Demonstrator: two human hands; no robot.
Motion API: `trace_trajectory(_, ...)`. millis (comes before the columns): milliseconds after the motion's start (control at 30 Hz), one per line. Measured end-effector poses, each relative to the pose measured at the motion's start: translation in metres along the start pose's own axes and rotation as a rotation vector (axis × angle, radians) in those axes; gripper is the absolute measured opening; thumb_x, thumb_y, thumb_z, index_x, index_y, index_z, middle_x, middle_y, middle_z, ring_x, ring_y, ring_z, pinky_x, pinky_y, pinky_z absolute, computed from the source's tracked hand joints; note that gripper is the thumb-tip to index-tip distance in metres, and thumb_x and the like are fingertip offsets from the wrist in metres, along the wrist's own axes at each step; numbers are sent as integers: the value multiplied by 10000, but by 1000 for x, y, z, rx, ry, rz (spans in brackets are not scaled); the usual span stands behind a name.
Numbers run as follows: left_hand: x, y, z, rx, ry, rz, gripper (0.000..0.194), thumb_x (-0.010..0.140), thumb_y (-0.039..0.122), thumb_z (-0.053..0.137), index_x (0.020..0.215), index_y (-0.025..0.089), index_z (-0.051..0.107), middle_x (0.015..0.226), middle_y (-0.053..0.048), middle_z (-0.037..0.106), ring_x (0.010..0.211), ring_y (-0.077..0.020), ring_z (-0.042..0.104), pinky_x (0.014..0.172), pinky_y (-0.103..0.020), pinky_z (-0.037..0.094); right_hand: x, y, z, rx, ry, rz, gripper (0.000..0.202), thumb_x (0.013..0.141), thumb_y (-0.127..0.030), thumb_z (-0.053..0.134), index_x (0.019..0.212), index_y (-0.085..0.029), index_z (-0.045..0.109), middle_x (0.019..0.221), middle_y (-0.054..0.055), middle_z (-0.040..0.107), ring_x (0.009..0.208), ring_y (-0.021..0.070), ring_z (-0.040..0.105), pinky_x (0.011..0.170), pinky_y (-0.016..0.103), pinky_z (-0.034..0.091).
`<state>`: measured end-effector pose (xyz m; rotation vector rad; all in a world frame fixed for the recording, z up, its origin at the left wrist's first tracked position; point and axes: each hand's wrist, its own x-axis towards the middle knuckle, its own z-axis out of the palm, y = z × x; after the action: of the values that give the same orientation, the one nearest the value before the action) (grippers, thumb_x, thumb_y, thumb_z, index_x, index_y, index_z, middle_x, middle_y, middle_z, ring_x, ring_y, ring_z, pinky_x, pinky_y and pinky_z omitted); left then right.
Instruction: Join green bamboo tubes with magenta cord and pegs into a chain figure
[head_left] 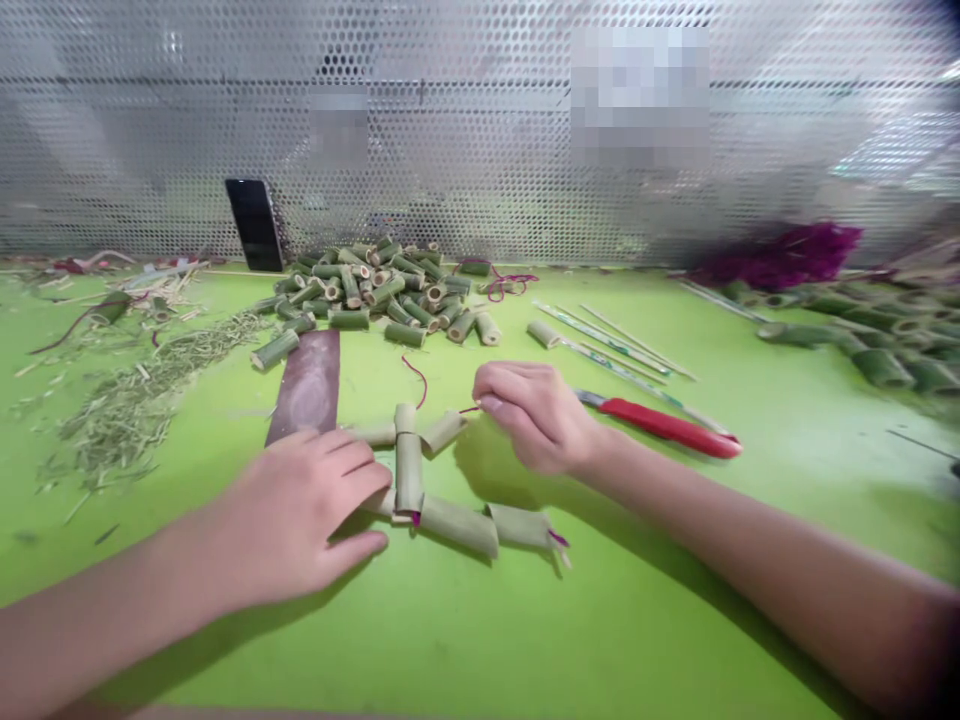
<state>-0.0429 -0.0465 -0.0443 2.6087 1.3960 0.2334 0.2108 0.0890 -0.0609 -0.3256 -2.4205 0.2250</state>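
Note:
A jointed figure of pale green bamboo pieces (409, 470) lies flat on the table, its tubes joined by dark red string. My left hand (300, 515) rests over the figure's left side, thumb apart from the fingers, hiding part of its left pieces. The fingers of my right hand (536, 415) are pinched together above the table. From them a dark red string (469, 409) runs to the figure's upper right tube (444, 432). Another red string end (422, 380) curls up from the top piece. Purple string pokes out of the lower right tube (521, 525).
Behind the figure is a pile of cut bamboo tubes (382, 290). A brown flat strip (307, 385) lies near my left hand, and shavings (142, 400) spread leftward. At right are a red-handled knife (667, 425), thin sticks (600, 335) and more bamboo (885, 335). A phone (255, 225) leans on perforated metal.

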Motion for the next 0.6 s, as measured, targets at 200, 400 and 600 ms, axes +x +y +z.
trace_trajectory(200,7,4,10,-13,82,82,131,965,281,614,990,183,697,942,-36,748,887,-235,696,826,-417,561,7,-50,-6,87,-376,12,348,1014,-401,470,718,-226,417,613,-32,469,512,113,373,514,276,303)
trace_trajectory(400,8,8,15,13,156,31,138,942,233,545,906,180,668,837,-43,708,761,-226,661,724,-393,536,5,-64,5,5,-602,57,209,888,-313,658,763,-200,535,654,-26,545,547,120,439,537,265,332)
trace_trajectory(600,6,10,20,49,193,38,166,968,272,530,894,179,647,808,-41,686,739,-232,647,685,-390,504,6,-58,-1,61,-591,-7,160,843,-217,606,706,-204,526,626,-28,512,565,124,414,552,273,343)
